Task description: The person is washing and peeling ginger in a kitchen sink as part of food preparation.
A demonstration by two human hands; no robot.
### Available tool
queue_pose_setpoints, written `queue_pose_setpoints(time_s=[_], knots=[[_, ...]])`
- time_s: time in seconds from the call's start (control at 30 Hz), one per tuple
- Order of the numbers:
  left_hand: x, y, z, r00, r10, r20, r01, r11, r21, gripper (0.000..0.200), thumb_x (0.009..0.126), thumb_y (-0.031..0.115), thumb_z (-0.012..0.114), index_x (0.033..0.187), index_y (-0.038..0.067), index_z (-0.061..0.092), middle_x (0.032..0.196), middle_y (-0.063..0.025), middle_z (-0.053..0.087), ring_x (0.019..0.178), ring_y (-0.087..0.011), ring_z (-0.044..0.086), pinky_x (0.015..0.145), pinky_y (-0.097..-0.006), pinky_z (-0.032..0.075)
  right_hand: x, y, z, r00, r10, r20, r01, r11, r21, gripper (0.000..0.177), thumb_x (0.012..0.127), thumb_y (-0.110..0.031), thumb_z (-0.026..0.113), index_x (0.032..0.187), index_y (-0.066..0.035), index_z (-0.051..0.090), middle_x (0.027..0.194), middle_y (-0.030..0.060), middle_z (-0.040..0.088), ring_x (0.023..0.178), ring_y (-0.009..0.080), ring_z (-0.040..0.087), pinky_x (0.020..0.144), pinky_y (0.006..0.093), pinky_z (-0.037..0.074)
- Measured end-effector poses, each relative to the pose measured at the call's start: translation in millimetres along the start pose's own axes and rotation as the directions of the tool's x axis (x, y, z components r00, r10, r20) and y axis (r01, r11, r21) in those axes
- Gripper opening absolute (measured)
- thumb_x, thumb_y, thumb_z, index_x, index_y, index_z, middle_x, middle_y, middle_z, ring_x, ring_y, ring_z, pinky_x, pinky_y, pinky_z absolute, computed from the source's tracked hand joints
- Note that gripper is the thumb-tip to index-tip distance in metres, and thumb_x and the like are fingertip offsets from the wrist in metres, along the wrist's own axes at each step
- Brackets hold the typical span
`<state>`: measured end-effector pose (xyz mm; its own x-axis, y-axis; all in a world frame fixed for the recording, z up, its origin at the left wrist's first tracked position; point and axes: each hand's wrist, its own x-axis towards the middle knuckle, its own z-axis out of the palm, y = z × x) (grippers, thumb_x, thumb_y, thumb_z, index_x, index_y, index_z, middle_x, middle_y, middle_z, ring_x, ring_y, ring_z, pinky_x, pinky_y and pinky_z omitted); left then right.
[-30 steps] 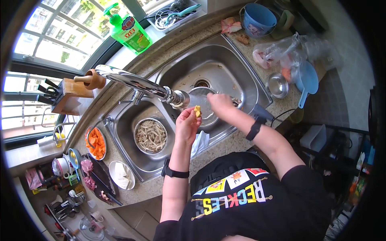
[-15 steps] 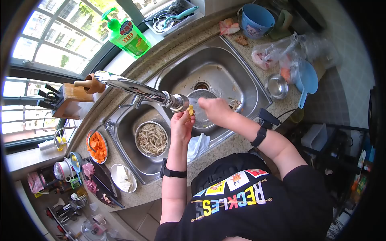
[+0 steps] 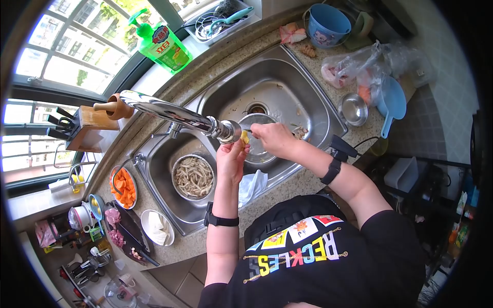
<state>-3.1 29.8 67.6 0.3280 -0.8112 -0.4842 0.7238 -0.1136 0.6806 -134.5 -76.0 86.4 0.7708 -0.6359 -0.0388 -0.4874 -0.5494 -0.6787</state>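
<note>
Just below the chrome faucet, my left hand pinches a small yellow piece of food. Close on its right is my right hand, its fingers curled together near the yellow piece; a thin dark item shows at the fingertips, too small to name. Beneath both hands a round metal bowl with water sits in the right sink basin, partly hidden by them. In the left basin stands a bowl of pale strips.
Orange chunks fill a bowl at the left, near a white dish and a dark board with meat. A green soap bottle stands by the window. At the upper right are a blue bucket and a blue ladle.
My right hand has shifted slightly, its fingertips now nearer the yellow piece. My left hand stays almost in place, still holding it.
</note>
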Motion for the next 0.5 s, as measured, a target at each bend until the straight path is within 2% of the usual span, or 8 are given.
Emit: queue_pose_setpoints(time_s=[0.1, 0.17, 0.33, 0.5], knots=[[1.3, -1.1, -0.1, 1.0, -0.002, -0.008, 0.002, 1.0, 0.021, 0.022, 0.086, 0.015, 0.058, 0.095, -0.005, 0.055, 0.084, -0.0072, 0.059, 0.07, -0.0117, 0.057, 0.06, -0.0202, 0.047, -0.3, -2.0, -4.3, 0.999, -0.047, 0.024, 0.046, 0.998, 0.033, 0.011, 0.081, -0.014, 0.047, 0.084, -0.008, 0.055, 0.072, 0.0168, 0.061, 0.071, 0.0365, 0.06, 0.061, 0.047, 0.046], [1.0, -3.8, -3.8, 1.0, -0.022, -0.006, 0.022, 1.0, -0.012, 0.018, 0.086, 0.013, 0.058, 0.1, 0.001, 0.056, 0.087, -0.0051, 0.06, 0.071, -0.0116, 0.057, 0.061, -0.0204, 0.046, -1.4, -4.0, -5.9, 0.998, -0.062, 0.031, 0.06, 0.997, 0.056, 0.011, 0.081, -0.016, 0.047, 0.084, -0.008, 0.054, 0.071, 0.0169, 0.061, 0.07, 0.0369, 0.059, 0.061, 0.0474, 0.046], [0.6, -8.5, -2.7, 1.0, -0.024, -0.008, 0.023, 0.997, -0.072, 0.018, 0.087, 0.016, 0.058, 0.098, 0.002, 0.052, 0.086, -0.0053, 0.059, 0.07, -0.0119, 0.056, 0.061, -0.0211, 0.046, -2.1, -7.6, -6.7, 0.994, -0.061, 0.089, 0.059, 0.998, 0.025, 0.026, 0.086, -0.031, 0.047, 0.082, -0.008, 0.056, 0.069, 0.0176, 0.06, 0.068, 0.0375, 0.059, 0.06, 0.0478, 0.045], [0.5, -10.2, -2.6, 1.0, -0.025, 0.004, 0.025, 0.993, -0.115, 0.02, 0.087, 0.018, 0.057, 0.097, 0.003, 0.05, 0.086, -0.006, 0.058, 0.071, -0.0122, 0.056, 0.061, -0.0213, 0.046, -2.4, -8.0, -9.7, 0.992, -0.081, 0.101, 0.08, 0.997, 0.016, 0.031, 0.086, -0.037, 0.046, 0.082, -0.008, 0.058, 0.067, 0.0174, 0.06, 0.067, 0.0373, 0.059, 0.059, 0.0479, 0.045]])
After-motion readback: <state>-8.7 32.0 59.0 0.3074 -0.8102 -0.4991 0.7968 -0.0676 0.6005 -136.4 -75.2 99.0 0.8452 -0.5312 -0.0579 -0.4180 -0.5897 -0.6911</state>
